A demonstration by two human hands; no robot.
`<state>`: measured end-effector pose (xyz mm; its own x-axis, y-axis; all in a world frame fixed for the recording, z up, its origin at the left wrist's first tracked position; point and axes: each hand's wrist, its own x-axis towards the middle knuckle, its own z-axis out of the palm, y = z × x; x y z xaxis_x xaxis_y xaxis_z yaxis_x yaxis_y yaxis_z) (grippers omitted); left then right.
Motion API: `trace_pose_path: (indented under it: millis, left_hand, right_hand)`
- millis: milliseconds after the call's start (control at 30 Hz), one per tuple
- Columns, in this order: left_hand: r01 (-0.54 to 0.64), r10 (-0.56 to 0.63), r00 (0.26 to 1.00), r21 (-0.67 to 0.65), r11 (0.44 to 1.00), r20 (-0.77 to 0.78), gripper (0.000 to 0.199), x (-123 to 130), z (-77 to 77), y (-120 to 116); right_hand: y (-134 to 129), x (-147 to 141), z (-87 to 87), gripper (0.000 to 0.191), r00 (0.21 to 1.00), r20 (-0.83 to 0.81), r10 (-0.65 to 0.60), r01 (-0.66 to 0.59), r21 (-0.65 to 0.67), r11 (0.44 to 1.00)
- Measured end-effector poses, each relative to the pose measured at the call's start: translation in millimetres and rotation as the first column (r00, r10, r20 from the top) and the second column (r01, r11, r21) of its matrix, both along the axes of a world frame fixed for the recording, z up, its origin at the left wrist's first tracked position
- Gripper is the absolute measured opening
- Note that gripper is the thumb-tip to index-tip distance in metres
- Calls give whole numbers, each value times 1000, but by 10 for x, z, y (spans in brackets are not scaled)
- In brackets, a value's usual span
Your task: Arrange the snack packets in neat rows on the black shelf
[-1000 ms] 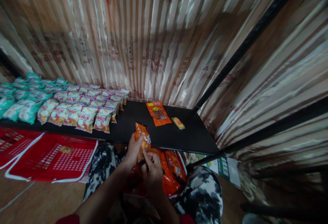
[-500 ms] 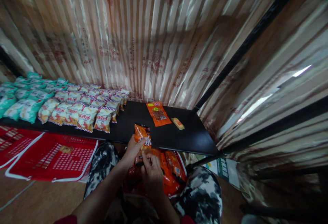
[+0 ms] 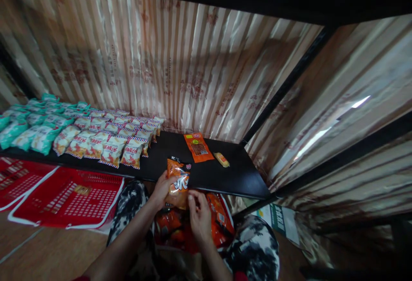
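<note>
My left hand (image 3: 162, 191) is closed on an orange snack bag (image 3: 178, 186), thumb across its front. The bag stands upright at the shelf's front edge, its printed face towards me. Beside its lower right edge is my right hand (image 3: 200, 216), fingers loosely bent and apart; whether a fingertip touches the bag I cannot tell. Below both hands, between my knees, a red basket (image 3: 232, 210) holds several orange snack bags (image 3: 219, 216), partly covered by my hands and forearms.
The black shelf (image 3: 222, 180) carries rows of white-and-orange snack bags (image 3: 111, 148) and teal bags (image 3: 45, 137) at left. A flat orange packet (image 3: 199, 148) and a small yellow packet (image 3: 222, 159) lie farther right. Red baskets (image 3: 86, 195) stand lower left. A black post (image 3: 286, 88) rises at right.
The orange bag has turned to show more of its front. My right hand has shifted from its lower front to its right edge. The view has tipped up slightly.
</note>
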<state>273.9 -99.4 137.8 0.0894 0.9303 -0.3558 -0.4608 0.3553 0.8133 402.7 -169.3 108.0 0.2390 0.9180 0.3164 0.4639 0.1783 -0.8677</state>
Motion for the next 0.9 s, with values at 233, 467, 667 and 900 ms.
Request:
trace_pose_path:
  millis: [233, 467, 667, 900]
  left_hand:
    - [147, -148, 989, 47, 988, 18, 39, -77, 104, -167]
    - [285, -291, 954, 87, 955, 71, 45, -173, 132, -298]
    - [387, -400, 911, 122, 914, 104, 51, -152, 191, -403]
    - [428, -446, 895, 247, 869, 18, 56, -105, 113, -492]
  right_hand:
    - [294, 60, 238, 53, 873, -474, -111, 46, -147, 988]
    - [303, 58, 469, 42, 764, -641, -82, -37, -169, 985]
    - [260, 103, 473, 31, 712, -697, -85, -29, -149, 988]
    - [421, 142, 427, 32, 576, -808, -126, 31, -133, 991]
